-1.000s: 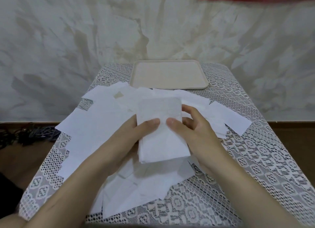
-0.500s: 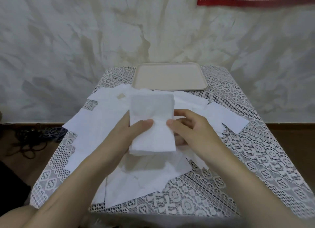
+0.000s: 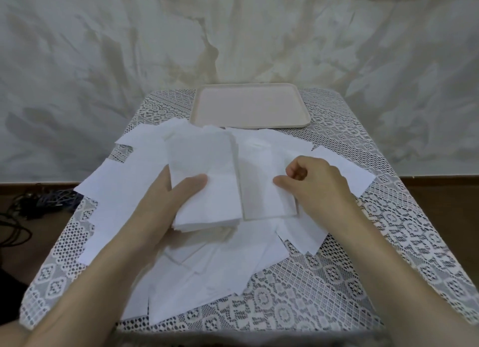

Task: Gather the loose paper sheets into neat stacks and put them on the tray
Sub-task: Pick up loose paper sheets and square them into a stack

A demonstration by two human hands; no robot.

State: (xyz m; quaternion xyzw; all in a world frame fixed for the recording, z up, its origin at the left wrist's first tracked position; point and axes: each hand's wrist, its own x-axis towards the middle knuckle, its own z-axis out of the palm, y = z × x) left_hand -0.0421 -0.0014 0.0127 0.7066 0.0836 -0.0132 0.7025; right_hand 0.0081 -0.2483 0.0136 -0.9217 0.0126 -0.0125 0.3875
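Two hands at one lace-covered table [image 3: 388,217]: the left hand [image 3: 166,198] grips one stack [image 3: 204,165] of paper, and the right hand [image 3: 318,186] pinches one separate sheet [image 3: 261,188]. Loose sheets [image 3: 207,276], overlapped beyond exact counting but well over a dozen, lie under and around both hands. One tray [image 3: 250,108] sits beyond the fingertips.

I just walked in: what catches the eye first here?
A mess of white sheets sprawls over the lace-covered table. In the middle, the left hand grips a stack while the right hand pinches one sheet beside it. A bare beige tray sits at the far edge.
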